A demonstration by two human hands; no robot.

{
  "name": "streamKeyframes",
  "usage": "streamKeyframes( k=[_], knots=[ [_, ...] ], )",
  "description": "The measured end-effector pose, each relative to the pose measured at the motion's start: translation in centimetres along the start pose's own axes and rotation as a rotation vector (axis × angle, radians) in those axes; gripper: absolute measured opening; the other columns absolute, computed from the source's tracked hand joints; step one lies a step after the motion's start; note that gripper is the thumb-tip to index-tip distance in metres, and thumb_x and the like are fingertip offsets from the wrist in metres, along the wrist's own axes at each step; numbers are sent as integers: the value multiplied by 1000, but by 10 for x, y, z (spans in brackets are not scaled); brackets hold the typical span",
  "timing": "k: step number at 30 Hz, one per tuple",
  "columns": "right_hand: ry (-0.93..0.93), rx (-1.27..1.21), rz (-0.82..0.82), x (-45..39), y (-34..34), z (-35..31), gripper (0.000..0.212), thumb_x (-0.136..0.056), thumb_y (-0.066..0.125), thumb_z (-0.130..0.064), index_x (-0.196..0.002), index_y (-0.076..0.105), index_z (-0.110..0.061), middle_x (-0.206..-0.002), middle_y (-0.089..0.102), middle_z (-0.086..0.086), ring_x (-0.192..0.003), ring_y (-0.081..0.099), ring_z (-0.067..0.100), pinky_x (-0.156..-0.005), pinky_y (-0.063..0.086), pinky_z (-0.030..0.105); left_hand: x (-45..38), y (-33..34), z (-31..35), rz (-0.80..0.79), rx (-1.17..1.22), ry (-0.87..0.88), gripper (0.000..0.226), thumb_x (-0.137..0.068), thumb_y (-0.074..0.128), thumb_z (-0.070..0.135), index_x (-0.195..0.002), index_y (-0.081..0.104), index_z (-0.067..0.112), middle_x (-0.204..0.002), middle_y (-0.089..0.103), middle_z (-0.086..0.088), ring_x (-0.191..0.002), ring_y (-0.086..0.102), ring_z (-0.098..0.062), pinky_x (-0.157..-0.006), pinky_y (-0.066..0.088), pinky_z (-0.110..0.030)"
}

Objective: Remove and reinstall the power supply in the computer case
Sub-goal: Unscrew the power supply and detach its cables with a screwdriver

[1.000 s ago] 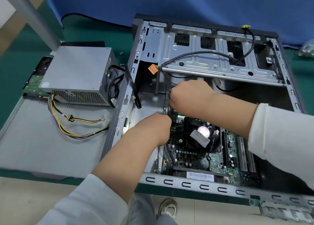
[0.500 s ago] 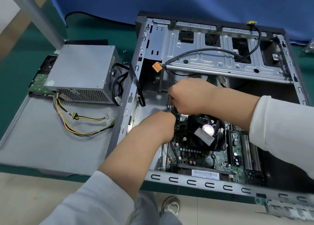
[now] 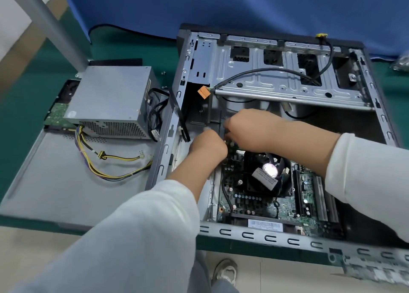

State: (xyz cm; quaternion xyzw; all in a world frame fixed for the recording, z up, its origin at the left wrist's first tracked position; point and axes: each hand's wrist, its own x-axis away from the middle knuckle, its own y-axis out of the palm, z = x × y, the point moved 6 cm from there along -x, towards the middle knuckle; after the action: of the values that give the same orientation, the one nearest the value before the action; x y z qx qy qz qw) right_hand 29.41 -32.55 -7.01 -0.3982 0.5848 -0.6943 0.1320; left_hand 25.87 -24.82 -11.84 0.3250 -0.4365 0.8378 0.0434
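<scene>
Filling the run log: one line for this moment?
power supply: out, on side panel | left hand, right hand: inside case, at motherboard edge | grip unclear

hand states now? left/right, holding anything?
Left hand: fingers curled inside the computer case, contents hidden, cannot tell.
Right hand: same, fingertips hidden, cannot tell.

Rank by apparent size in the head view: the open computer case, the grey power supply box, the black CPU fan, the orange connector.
1. Open grey metal computer case
2. Grey power supply box
3. Black CPU fan
4. Small orange connector
</scene>
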Motion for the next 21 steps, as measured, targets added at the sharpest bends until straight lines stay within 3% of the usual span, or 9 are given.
streamKeyframes(
  k=[4,6,8,10,12,14,21],
  knots=[
    [-129,-12,10,3,-3,-2,21,-87,49,-5,-105,58,-11,-67,40,-5,-61,42,16,-46,26,26,-9,11,4,53,-56,110,22,-93,51,14,-113,59,8,-117,61,-16,-105,58,-34,-75,44,-34],
    [-172,-28,11,2,-5,-3,19,-87,50,-6,-103,57,-13,-84,52,1,-75,50,21,-56,34,28,-13,14,2,67,-30,137,18,-92,54,15,-108,61,10,-113,63,-16,-100,58,-34,-71,39,-30],
    [-179,-42,9,2,-7,-2,15,-86,51,-7,-94,54,-19,-95,53,0,-84,49,21,-58,33,29,-16,15,0,67,-25,144,15,-90,57,13,-103,63,10,-108,64,-16,-93,58,-32,-67,38,-29],
    [-157,-50,4,1,-6,-1,14,-86,50,-10,-88,49,-23,-88,49,-4,-84,49,20,-54,30,27,-16,14,-2,66,-28,162,14,-89,61,18,-99,63,10,-103,64,-16,-87,58,-31,-64,37,-30],
    [-75,-60,15,0,-4,2,5,-90,49,-20,-95,50,-22,-77,40,-5,-79,45,21,-50,26,27,-15,12,-1,81,-37,209,16,-86,64,24,-96,63,11,-100,65,-16,-90,60,-35,-64,37,-29],
    [1,-43,50,0,-3,6,19,-95,45,-32,-105,50,-17,-74,36,-3,-77,41,23,-50,24,28,-14,8,1,108,-21,247,12,-84,65,22,-92,63,13,-97,65,-17,-91,61,-36,-64,38,-29],
    [-65,-61,152,1,-1,5,21,-94,45,-26,-113,46,-19,-72,42,-3,-68,41,24,-49,24,31,-15,10,2,103,-17,246,19,-85,64,24,-98,60,10,-92,63,-15,-80,56,-30,-63,36,-28]
  ],
)
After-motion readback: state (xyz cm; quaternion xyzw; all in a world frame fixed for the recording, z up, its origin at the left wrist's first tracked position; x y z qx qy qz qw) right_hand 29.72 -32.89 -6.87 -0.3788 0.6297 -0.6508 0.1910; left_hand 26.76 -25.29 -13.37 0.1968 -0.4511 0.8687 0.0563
